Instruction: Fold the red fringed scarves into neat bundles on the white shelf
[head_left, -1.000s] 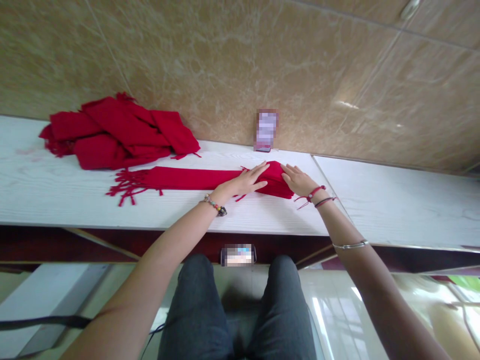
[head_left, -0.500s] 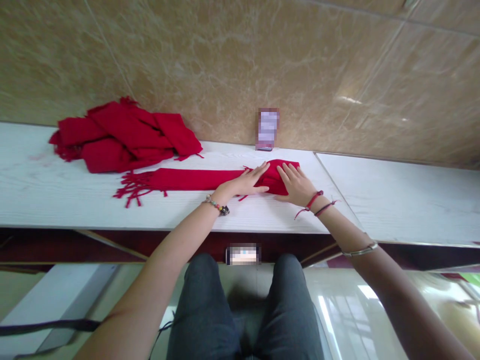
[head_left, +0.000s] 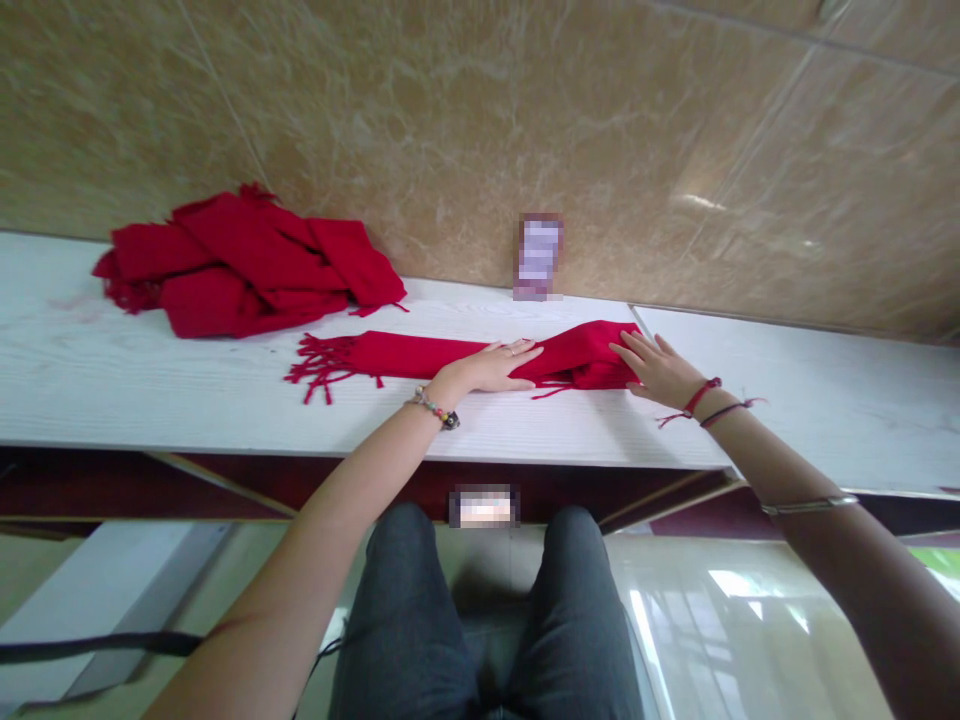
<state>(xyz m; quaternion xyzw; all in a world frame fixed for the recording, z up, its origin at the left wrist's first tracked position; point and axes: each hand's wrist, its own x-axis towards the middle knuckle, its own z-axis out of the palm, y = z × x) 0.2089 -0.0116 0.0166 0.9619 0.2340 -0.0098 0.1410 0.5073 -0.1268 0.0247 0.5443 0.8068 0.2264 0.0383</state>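
Note:
A red fringed scarf (head_left: 412, 353) lies in a long strip on the white tabletop, its left end showing tassels. Toward the right, the strip is folded over itself in a thicker, rumpled part. My left hand (head_left: 499, 367) rests flat across the middle of the scarf, fingers stretched to the right. Over the scarf's right end, my right hand (head_left: 664, 370) has its fingers spread, the tips touching the cloth. Both hands are open. What lies under the left palm is hidden.
A heap of red scarves (head_left: 240, 265) sits at the back left against the marbled wall (head_left: 420, 130). A blurred phone-like object (head_left: 538, 257) leans on the wall behind the scarf. Below the front edge of the tabletop (head_left: 225, 400) is another blurred device (head_left: 484, 507).
My right hand has moved right, and the folded part of the scarf has stretched that way. The tasselled left end has slid right too. My left hand stays nearly in place.

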